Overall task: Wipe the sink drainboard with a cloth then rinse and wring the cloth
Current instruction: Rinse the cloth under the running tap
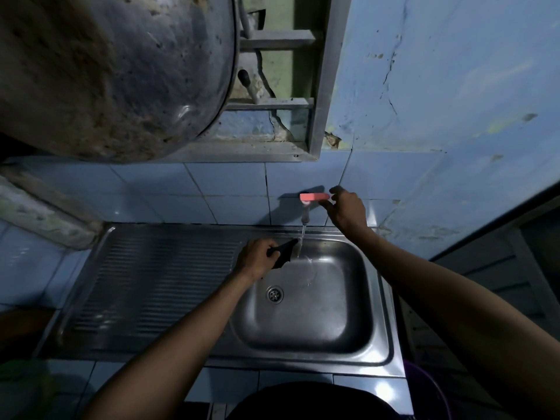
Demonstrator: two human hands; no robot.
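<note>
My left hand [256,257] grips a small dark cloth [281,253] over the back left corner of the steel sink basin [333,313]. The cloth's tip reaches the thin stream of water [301,241] running from the wall tap [305,215]. My right hand [345,209] is at the right end of the tap's pink handle [313,197], thumb and forefinger on either side of it. The ribbed drainboard [157,280] lies to the left of the basin.
A large blackened metal pot [115,74] hangs at the upper left, close to the camera. A grey window frame [321,86] sits above the tiled wall. The round drain [275,294] is in the basin's left half. A purple bucket rim [430,386] shows at the lower right.
</note>
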